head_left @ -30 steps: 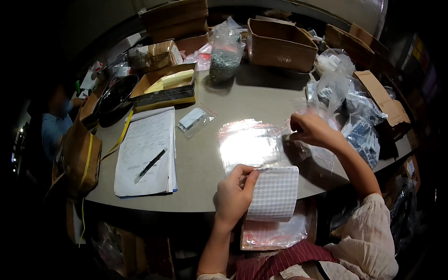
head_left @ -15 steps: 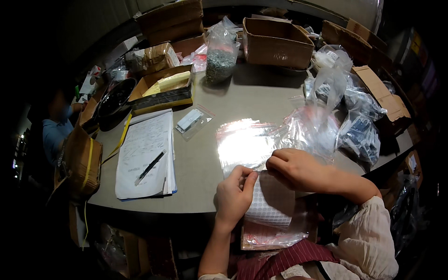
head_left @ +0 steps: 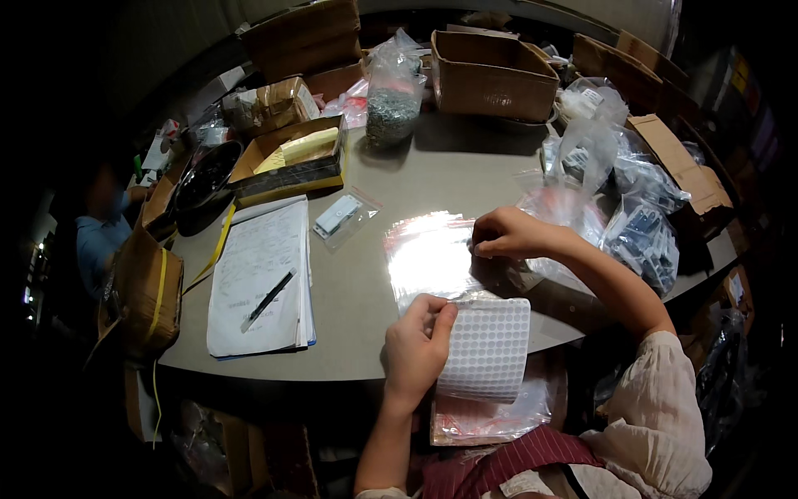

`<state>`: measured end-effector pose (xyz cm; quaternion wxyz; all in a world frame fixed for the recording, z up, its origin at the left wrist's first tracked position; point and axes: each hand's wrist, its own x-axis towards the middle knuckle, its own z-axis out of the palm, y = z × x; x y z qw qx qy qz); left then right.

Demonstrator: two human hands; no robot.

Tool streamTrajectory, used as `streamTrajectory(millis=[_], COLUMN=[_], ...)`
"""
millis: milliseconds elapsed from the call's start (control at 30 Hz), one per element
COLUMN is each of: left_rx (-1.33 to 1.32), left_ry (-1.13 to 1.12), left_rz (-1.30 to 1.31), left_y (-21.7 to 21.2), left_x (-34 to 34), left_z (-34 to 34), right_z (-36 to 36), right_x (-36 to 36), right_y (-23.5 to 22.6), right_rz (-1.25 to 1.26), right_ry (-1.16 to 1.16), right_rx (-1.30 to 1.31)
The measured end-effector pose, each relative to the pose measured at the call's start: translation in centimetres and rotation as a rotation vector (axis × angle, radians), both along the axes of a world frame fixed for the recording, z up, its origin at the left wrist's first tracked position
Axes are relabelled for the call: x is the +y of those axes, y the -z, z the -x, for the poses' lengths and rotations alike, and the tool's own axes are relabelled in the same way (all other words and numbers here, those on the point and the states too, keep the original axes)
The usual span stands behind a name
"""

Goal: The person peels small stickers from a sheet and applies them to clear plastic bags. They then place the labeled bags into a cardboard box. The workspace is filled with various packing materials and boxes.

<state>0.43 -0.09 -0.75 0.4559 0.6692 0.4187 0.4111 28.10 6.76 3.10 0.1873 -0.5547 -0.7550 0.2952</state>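
A sheet of small round white stickers (head_left: 490, 345) hangs over the table's front edge. My left hand (head_left: 416, 341) grips its left side between thumb and fingers. My right hand (head_left: 509, 233) is pinched closed at the right side of a spread of clear zip bags (head_left: 428, 254). Strong glare covers the bags, and whatever the fingertips hold is too small to make out. Below the sheet, more clear bags with red edges (head_left: 490, 416) lie near my lap.
To the left lie a stack of written paper (head_left: 249, 291) with a pen (head_left: 270, 299) and a small bag with a pale item (head_left: 345, 216). Stuffed plastic bags (head_left: 640, 241) crowd the right. Cardboard boxes (head_left: 495, 79) line the back. At far left is another person (head_left: 100, 237).
My right hand has moved up and away from the sticker sheet to the spread of bags. The left hand keeps its grip, and more of the sheet shows.
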Motion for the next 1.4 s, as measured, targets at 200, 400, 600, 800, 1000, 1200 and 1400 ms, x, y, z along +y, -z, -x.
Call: streamTrajectory(millis=[200,400,600,800,1000,1200,1400], left_rx=[0.026,0.018,-0.056,-0.029,0.028,0.008,0.096], left_ry=[-0.015,0.004,0.006,0.020,0.030,0.135,0.510], left_rz=[-0.019,-0.016,-0.018,-0.024,-0.046,-0.118,-0.519], left_y=[-0.4,0.0,0.0,0.1,-0.1,-0.9,-0.5], left_x=[-0.2,-0.1,0.0,0.1,0.0,-0.2,0.9], left_z=[0.1,0.0,-0.1,0.2,0.1,0.3,-0.8], right_z=[-1.3,-2.6,-0.6,-3.2,-5.4,-4.3,-4.0], right_x=[-0.9,-1.7,-1.1,-1.9,-5.7,-5.9,-5.5], right_y=[-1.8,-2.7,-1.3,-0.2,-2.0,-1.5,0.4], right_rz=[-0.044,-0.101,-0.010,0.367,0.552,0.395,0.298], right_ry=[0.100,-0.002,-0.130,0.054,-0.028,0.022,0.063], right_rx=[-0.553,-0.471,-0.123,0.426,0.375,0.440,0.582])
